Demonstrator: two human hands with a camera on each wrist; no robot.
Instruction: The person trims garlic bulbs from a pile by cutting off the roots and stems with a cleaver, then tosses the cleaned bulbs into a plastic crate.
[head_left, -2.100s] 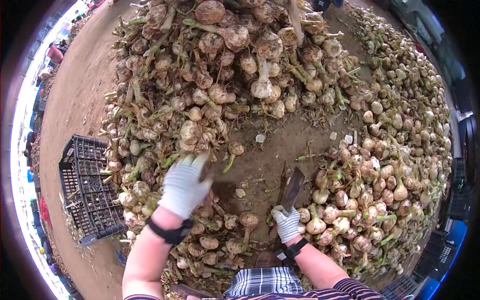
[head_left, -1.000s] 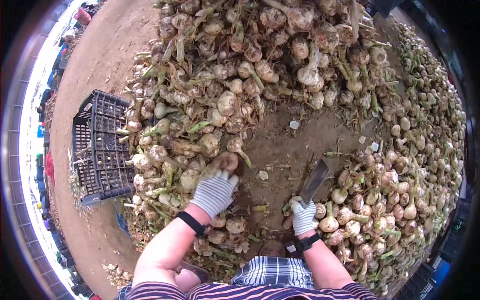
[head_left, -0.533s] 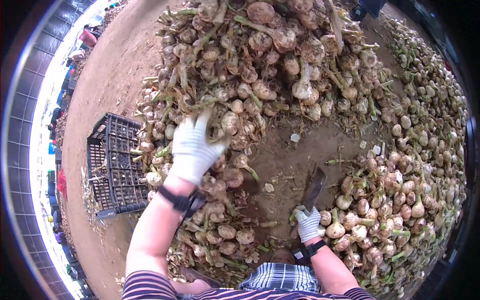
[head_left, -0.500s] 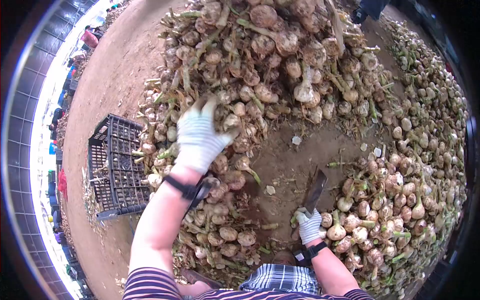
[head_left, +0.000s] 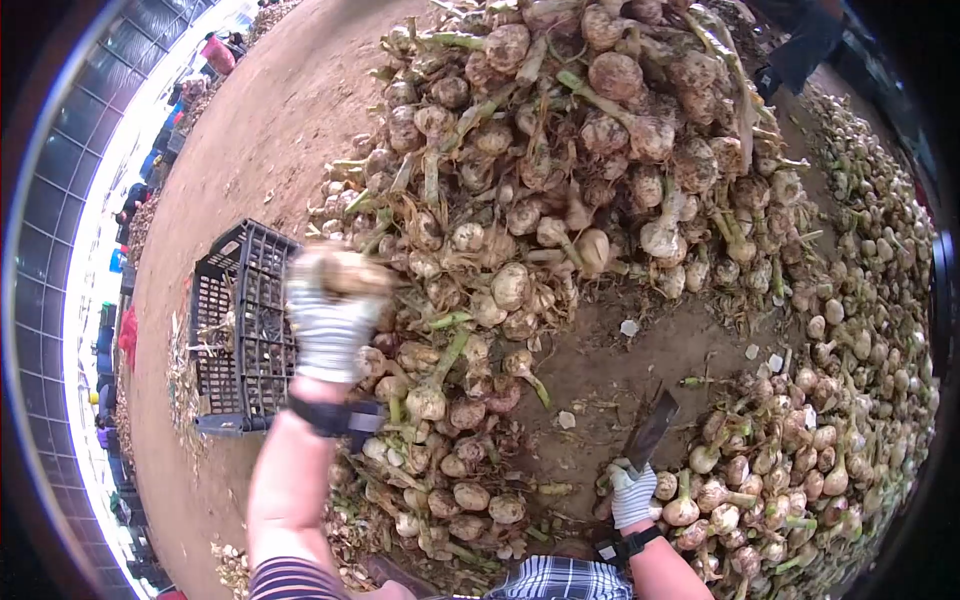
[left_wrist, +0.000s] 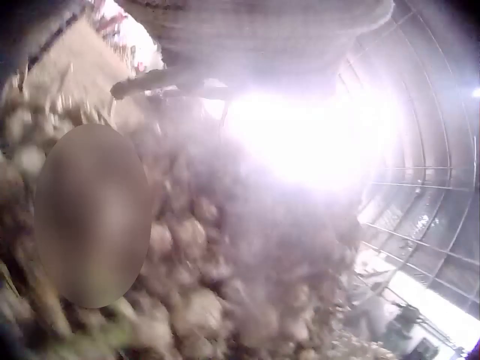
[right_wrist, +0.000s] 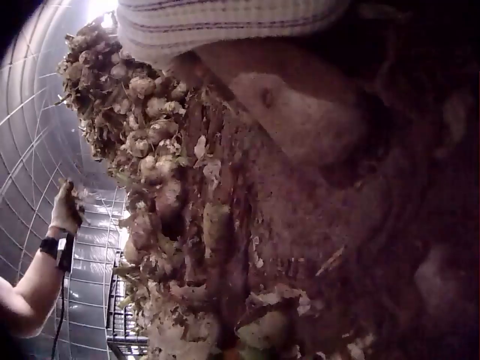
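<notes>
My left hand (head_left: 330, 325), in a striped white glove, is lifted over the left side of the garlic pile, near a black crate. Its fingers grip a brown garlic bulb (head_left: 348, 273), blurred by motion; a stem (left_wrist: 154, 80) juts out below the glove in the left wrist view. Low on the right, my gloved right hand (head_left: 632, 495) holds a broad-bladed knife (head_left: 653, 430), blade pointing up and away over the soil. That hand's fingers hide the handle. In the right wrist view the right glove (right_wrist: 225, 26) fills the top edge.
The black plastic crate (head_left: 240, 400) stands tilted at the left of the pile. A tall heap of garlic (head_left: 600, 140) with stems rises ahead. More garlic bulbs (head_left: 730, 490) lie at the right, beside bare soil (head_left: 620, 370). Someone in dark clothes (head_left: 800, 45) is at the far right.
My left hand reached into the pile with spread fingers, then came up and left toward the crate with a garlic bulb. My right hand keeps its hold on the knife.
</notes>
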